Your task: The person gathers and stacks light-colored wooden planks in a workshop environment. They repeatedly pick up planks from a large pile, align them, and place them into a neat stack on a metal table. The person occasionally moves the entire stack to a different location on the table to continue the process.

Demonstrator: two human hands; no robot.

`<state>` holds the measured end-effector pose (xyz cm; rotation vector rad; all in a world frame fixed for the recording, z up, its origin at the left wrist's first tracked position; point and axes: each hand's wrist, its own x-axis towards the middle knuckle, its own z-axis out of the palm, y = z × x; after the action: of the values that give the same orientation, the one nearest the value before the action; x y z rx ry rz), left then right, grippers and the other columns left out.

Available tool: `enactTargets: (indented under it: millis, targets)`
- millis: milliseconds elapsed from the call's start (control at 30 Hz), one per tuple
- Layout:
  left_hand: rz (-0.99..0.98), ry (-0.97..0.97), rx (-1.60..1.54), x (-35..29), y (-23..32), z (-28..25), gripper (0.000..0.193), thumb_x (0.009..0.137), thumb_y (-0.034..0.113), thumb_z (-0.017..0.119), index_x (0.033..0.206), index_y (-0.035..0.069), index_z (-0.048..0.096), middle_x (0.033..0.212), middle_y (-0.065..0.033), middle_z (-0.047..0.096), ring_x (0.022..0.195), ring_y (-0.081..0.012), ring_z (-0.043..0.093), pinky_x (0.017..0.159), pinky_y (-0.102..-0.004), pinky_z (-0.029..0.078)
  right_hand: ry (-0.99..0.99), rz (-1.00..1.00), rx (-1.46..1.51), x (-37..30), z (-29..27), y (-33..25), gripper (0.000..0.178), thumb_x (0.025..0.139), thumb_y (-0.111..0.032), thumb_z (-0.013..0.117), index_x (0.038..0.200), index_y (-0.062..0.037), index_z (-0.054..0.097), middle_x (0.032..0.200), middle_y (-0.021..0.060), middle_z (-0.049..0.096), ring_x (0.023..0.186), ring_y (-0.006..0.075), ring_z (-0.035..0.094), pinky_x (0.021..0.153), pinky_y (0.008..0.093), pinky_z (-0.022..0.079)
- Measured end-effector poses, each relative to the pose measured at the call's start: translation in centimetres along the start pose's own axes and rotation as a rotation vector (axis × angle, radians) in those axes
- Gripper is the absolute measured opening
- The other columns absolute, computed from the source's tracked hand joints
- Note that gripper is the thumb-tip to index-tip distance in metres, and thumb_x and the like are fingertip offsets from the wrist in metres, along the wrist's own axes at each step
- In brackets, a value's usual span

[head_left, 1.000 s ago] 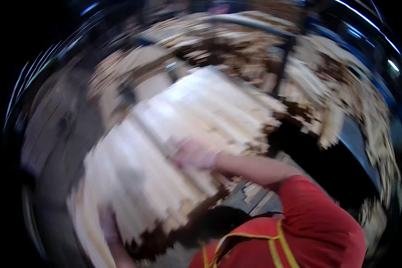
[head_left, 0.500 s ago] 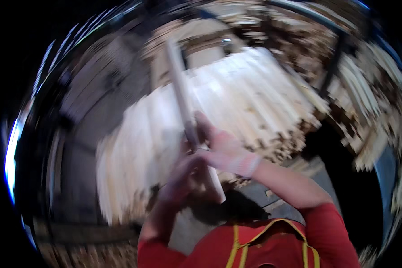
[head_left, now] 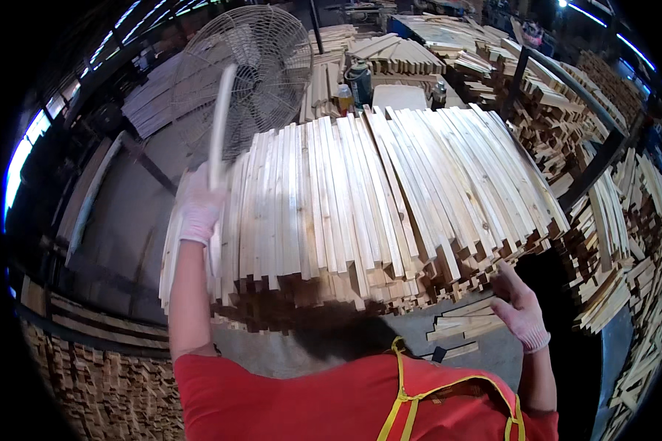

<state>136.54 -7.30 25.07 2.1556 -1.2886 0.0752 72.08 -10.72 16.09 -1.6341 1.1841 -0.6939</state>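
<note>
The left hand (head_left: 198, 209), in a pale glove, is clamping around a single pale wooden slat (head_left: 219, 125) and holding it upright, just beside the left edge of the big stack of slats (head_left: 368, 198). The right hand (head_left: 521, 309), also gloved, is reaching up with fingers spread and is touching the lower right ends of the stack, gripping nothing. The hands are well apart, one at each side of the pile.

Judging from this, the slat is being lifted off or sorted at the stack's left side. Any next move calls for swinging the long piece without striking what is standing near it, while the right hand is steadying the uneven ends.

Right behind the raised slat a large wire-caged fan (head_left: 250, 73) is standing, closest in its path. A dark metal rail (head_left: 596, 154) is running along the right, with more heaps of cut wood (head_left: 625, 242) beyond it. A bottle (head_left: 345, 98) is sitting behind the stack's far edge. A low wall of stacked offcuts (head_left: 103, 382) is lying lower left.
</note>
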Motion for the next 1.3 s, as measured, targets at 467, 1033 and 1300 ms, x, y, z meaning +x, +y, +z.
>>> enactTargets:
  millis: [467, 1033, 1300]
  targets:
    - [0.373, -0.477, 0.183, 3.6, -3.3, 19.4, 0.061, 0.115, 0.037, 0.048, 0.160, -0.004, 0.047, 0.157, -0.0220, 0.056, 0.147, -0.0334, 0.051, 0.127, -0.0433, 0.036, 0.111, 0.273, -0.394, -11.8, -1.5, 10.5, 0.076, 0.094, -0.035, 0.061, 0.164, -0.0108, 0.044, 0.132, 0.0217, 0.073, 0.121, 0.0404, 0.070, 0.103, 0.0451, 0.056]
    - [0.730, -0.084, -0.034, -28.7, 46.3, 26.0, 0.065, 0.107, 0.045, 0.060, 0.155, 0.002, 0.054, 0.153, -0.0205, 0.058, 0.145, -0.0392, 0.051, 0.127, -0.0537, 0.035, 0.447, 0.815, -0.173, -45.8, -21.0, 30.1, 0.077, 0.091, -0.038, 0.070, 0.160, -0.0128, 0.045, 0.142, 0.0241, 0.069, 0.129, 0.0440, 0.066, 0.110, 0.0493, 0.053]
    - [1.312, -0.882, -0.618, -55.8, 69.2, 44.6, 0.029, 0.094, 0.010, 0.073, 0.122, 0.006, 0.078, 0.115, -0.0167, 0.075, 0.109, -0.0348, 0.072, 0.097, -0.0426, 0.059, 0.739, 0.692, -0.032, -50.9, -29.5, 34.5, 0.070, 0.095, -0.037, 0.066, 0.156, -0.0097, 0.049, 0.139, 0.0245, 0.070, 0.129, 0.0449, 0.066, 0.109, 0.0480, 0.052]
